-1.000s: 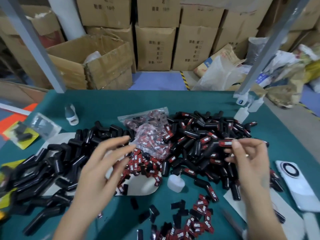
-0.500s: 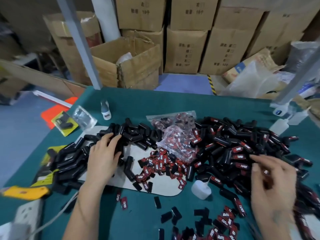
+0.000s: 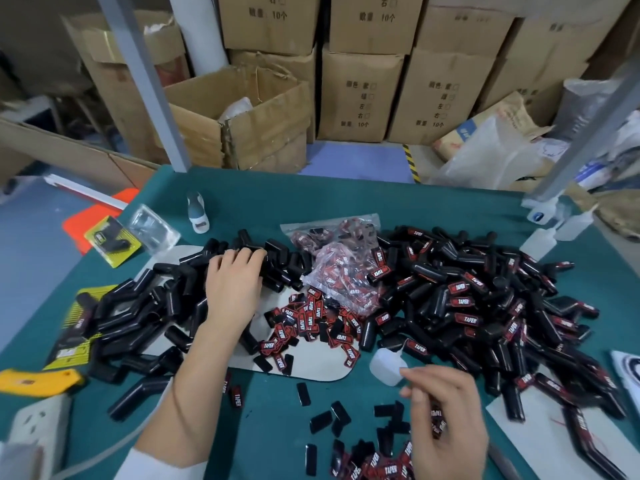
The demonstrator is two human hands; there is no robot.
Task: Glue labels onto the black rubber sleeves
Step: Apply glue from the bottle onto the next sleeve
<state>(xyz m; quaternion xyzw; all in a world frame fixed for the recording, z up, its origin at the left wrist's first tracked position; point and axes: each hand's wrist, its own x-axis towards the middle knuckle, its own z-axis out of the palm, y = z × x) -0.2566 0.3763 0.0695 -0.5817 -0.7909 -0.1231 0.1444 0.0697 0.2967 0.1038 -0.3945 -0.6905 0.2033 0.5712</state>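
Bench: green-covered bench (image 3: 346,199), crowded with parts.
Left hand: the left hand (image 3: 233,284) reaches out over the unlabelled heap; its fingers (image 3: 242,255) are curled down onto a plain black rubber sleeve (image 3: 273,263) at the far edge of that heap. Whether they grip it or only rest on it, I cannot tell.
Right hand: the right hand (image 3: 445,420) is low over the near edge of the bench, above scattered red-and-black "TAPER" labels (image 3: 374,459); fingers bent and loosely bunched. Motion blur; cannot tell whether they pinch a label.
Unlabelled sleeves: black angled rubber sleeves in a heap (image 3: 138,313), left side of the bench.
Labelled sleeves: larger heap of black sleeves bearing red labels (image 3: 485,306), right side.
Loose labels: a second cluster (image 3: 311,323) on a pale rounded sheet (image 3: 318,367), between the heaps.
Label bag: clear plastic bag of labels (image 3: 343,258), behind that cluster.
Glue: small white squeeze bottle (image 3: 386,365), lying just beyond the right hand.
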